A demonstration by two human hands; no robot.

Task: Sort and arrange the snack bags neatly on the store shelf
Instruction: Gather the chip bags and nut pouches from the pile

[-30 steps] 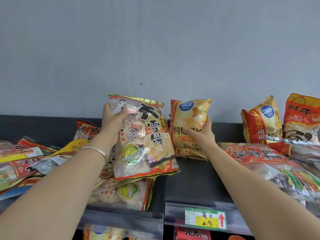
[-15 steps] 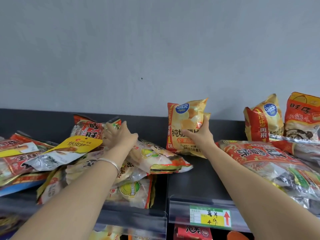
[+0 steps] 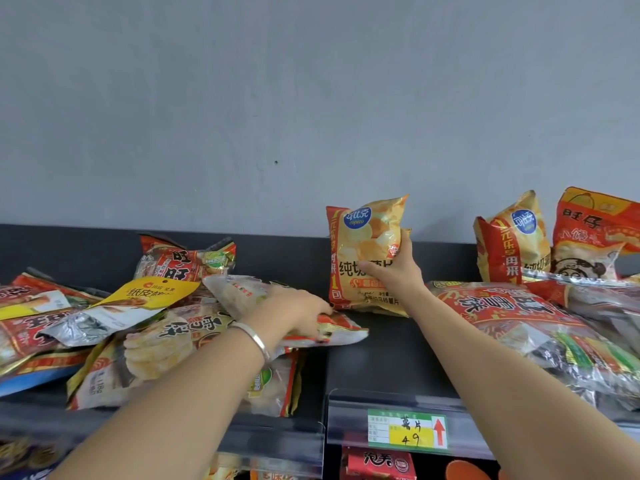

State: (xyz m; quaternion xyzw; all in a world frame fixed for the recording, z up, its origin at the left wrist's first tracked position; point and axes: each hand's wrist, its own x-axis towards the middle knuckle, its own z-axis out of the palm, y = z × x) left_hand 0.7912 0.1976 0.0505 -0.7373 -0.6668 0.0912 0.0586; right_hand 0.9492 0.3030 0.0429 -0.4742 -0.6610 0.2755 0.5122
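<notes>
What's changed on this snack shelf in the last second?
The left hand lowered the rice cracker bag from upright to flat on the pile at left, slid rightward along it and now rests on it. The right hand still grips the chip bag upright at the back. The price tag stayed put.

A yellow-and-red chip bag [image 3: 367,251] stood upright at the back of the shelf [image 3: 381,362], at twelve o'clock, gripped by the right hand [image 3: 398,273]. At its eight o'clock a clear rice-cracker bag [image 3: 239,294] lay flat atop a jumbled pile of bags [image 3: 104,327], held by the left hand [image 3: 298,313]. At three o'clock a matching chip bag [image 3: 512,237] stood behind a large red bag [image 3: 512,311] lying flat.
</notes>
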